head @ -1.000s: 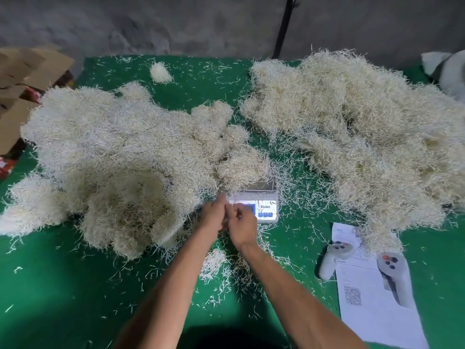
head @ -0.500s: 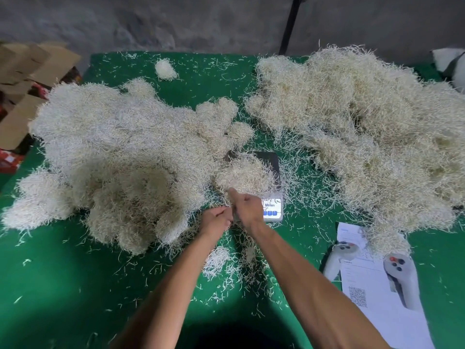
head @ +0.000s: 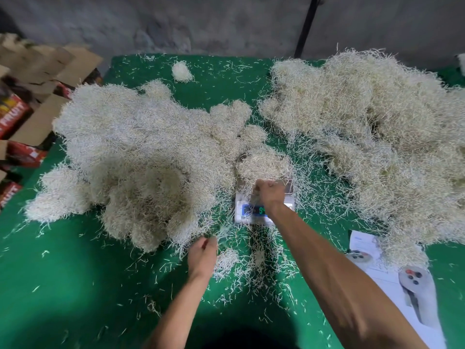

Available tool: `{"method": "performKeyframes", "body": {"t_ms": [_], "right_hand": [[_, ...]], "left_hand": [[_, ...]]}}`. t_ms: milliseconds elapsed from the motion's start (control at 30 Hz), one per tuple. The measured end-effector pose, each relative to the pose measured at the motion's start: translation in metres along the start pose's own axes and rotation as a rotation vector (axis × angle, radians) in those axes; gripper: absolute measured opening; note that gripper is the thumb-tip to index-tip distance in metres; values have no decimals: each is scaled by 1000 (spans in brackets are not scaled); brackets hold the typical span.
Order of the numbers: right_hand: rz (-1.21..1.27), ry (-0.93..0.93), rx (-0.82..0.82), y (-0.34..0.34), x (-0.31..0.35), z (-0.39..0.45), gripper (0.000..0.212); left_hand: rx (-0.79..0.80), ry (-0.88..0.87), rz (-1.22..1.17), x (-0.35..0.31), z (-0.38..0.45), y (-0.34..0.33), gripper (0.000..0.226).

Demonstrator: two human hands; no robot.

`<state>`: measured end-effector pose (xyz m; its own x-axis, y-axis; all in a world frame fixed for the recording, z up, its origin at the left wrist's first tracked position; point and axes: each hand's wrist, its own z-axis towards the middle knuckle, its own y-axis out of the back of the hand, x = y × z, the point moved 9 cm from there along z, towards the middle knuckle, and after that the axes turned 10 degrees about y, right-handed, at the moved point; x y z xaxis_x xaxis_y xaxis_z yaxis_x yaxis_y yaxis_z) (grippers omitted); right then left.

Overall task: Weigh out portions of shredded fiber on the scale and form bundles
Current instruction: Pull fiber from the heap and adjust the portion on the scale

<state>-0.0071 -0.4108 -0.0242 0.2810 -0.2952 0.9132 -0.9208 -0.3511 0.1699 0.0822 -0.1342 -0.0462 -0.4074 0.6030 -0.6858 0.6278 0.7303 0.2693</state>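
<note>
rough grey wall (head: 176, 23) behind a green-covered table (head: 63, 285), black pole (head: 305, 26), cardboard boxes (head: 37, 79) at left

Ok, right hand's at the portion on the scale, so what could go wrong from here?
1. The right hand sits over the scale, so any pressing would skew the weight; its wrist also hides part of the display.
2. The portion touches the left fiber pile, which may add load.
3. Loose strands by the left hand may go uncounted.

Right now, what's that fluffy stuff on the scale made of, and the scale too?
The fiber clump looks like dry, pale straw-like plant shreds: thin, stiff, matte strands. The scale seems white plastic with a shiny, probably metal, platform; the glare suggests that.
</note>
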Motion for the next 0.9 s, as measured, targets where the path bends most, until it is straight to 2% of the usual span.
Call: {"method": "performKeyframes", "body": {"t_ms": [100,267,300,367,467,533,667,900], "right_hand": [[-22,31,5,6,-4,-1,19],[1,135,-21,26,4,-7,20],[22,157,-30,29,4,-10,23],[54,150,-42,34,-3,-16,31],[133,91,-58,40,-24,-25,35],[136,72,-79,46,-37,-31,38],[184,74,-107,58,-52,-41,38],[107,120,-151,73,-41,-28,37]], "left_hand": [[-129,0,166,20,-1,20,39],[-229,-181,616,10,-5,23,10],[-259,-209,663,3,-9,20,20],[-224,-271,600,-10,-14,8,44],[28,-294,307,-23,-23,-18,47],[150,-269,201,-27,-26,-33,45],[172,-239,111,-35,-26,-43,39],[206,-202,114,-33,-16,-53,45]]}}
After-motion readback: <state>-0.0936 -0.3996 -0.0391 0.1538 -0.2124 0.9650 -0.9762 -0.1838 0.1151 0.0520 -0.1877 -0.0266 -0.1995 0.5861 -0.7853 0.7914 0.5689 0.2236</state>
